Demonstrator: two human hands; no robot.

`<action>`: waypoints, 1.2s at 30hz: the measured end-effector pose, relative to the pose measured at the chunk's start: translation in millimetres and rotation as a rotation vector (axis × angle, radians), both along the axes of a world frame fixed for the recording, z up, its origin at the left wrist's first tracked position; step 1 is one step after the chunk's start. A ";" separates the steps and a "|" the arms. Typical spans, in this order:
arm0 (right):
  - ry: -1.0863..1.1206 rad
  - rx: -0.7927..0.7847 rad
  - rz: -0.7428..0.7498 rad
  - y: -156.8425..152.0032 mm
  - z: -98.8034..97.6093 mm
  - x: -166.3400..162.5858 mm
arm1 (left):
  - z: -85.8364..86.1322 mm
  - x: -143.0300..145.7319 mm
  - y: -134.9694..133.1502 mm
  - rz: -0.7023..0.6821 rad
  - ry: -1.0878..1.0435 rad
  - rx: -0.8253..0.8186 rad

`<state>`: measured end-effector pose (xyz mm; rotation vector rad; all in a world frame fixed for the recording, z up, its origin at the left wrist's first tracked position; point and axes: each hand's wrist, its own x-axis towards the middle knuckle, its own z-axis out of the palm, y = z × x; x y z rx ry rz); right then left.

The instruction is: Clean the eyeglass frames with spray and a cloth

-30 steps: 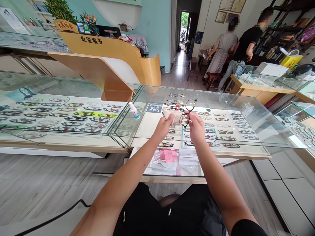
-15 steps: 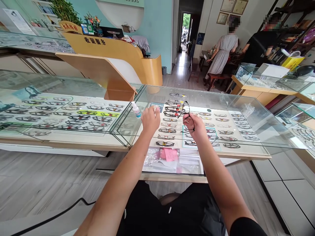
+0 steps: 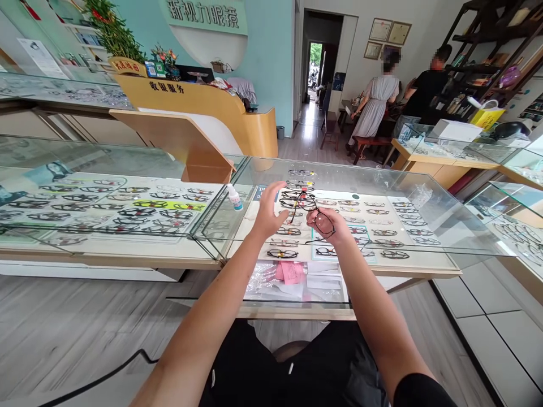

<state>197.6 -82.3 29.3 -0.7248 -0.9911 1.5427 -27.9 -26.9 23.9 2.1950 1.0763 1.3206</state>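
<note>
Above the glass display case, my right hand [image 3: 328, 225] is closed on a pair of dark, round-framed eyeglasses [image 3: 324, 224]. One lens shows in front of the fingers, and a thin temple points toward my left hand. To the left of the eyeglasses, my left hand [image 3: 269, 213] is open, its thumb apart from the curved fingers and nothing between them. A white bottle [image 3: 234, 199] with a blue-green label stands on the glass just left of that hand. Beneath the glass, rows of eyeglass frames [image 3: 288, 231] lie behind and below both hands.
A glass case [image 3: 169, 164] full of frames adjoins on the left, with a wooden stand [image 3: 182, 135] on it. Behind is a yellow counter [image 3: 178, 93]. Two people [image 3: 375, 107] are at a table at the back right. Below lies an open drawer [image 3: 297, 308] holding plastic bags.
My left hand has opened from a pinch, its fingers spreading apart. The eyeglasses in my right hand have turned, one temple now slanting toward the left hand. The view has tipped up slightly.
</note>
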 end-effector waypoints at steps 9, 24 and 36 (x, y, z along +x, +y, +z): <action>-0.031 0.054 0.169 8.3 -16.4 3.6 | 18.9 3.4 -46.1 -0.233 -0.151 -0.209; -0.403 0.523 -0.323 -20.5 25.8 -14.6 | 43.4 -26.3 -60.4 0.143 -0.301 0.068; -0.692 0.780 -0.917 -1.6 78.8 -23.3 | 96.6 14.4 -25.2 0.121 -0.363 0.354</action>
